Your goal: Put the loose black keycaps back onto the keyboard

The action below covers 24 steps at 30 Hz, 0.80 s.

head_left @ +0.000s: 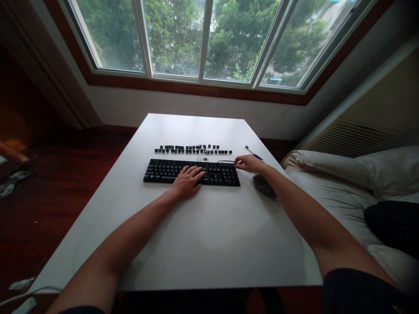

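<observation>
A person's left hand [188, 179] lies spread on a black keyboard [160, 171]; the right hand [248, 163] curls at its far right corner, grip unclear.

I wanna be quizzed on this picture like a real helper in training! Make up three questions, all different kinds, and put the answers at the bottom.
1. True or false: the left hand lies on the keyboard.

2. Where are the loose keys?
A) On the window side of the keyboard
B) Under the left hand
C) On the floor

3. Fill the gap with "left" or "right": the fingertips of the right hand are at the keyboard's far ____ corner.

Key: 1. True. 2. A. 3. Right.
</observation>
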Motion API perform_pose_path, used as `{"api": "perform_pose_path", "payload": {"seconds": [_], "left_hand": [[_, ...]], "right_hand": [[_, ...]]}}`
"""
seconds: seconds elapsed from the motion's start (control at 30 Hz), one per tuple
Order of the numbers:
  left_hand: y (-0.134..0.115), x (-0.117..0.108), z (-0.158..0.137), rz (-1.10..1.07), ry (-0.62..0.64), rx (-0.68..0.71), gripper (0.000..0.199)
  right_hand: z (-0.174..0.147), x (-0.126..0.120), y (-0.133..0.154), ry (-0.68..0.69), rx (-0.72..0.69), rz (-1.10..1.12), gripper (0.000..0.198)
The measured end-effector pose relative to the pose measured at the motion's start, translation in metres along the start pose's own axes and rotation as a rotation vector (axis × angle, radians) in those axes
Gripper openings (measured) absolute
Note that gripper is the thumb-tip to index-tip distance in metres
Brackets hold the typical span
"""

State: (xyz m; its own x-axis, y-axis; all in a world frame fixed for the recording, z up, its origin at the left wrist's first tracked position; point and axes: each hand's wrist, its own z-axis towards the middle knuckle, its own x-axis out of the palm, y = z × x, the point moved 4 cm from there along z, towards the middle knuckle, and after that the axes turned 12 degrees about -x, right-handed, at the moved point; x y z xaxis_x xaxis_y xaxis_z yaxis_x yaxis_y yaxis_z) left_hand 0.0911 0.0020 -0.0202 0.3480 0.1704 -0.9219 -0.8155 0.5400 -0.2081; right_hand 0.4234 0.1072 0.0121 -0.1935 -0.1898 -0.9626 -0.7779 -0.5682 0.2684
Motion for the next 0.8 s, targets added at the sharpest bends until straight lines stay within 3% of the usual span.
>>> {"api": "perform_pose_path", "payload": {"seconds": [0.6, 0.8], "left_hand": [[0.000, 0.000, -0.002, 0.003, 0.002, 0.001, 0.055], [-0.001, 0.000, -0.002, -0.001, 0.009, -0.009, 0.056]], "right_hand": [[0.021, -0.003, 0.012, 0.225, -0.014, -0.227, 0.018], [0.023, -0.001, 0.010, 0.216, -0.058, -0.232, 0.016]]}}
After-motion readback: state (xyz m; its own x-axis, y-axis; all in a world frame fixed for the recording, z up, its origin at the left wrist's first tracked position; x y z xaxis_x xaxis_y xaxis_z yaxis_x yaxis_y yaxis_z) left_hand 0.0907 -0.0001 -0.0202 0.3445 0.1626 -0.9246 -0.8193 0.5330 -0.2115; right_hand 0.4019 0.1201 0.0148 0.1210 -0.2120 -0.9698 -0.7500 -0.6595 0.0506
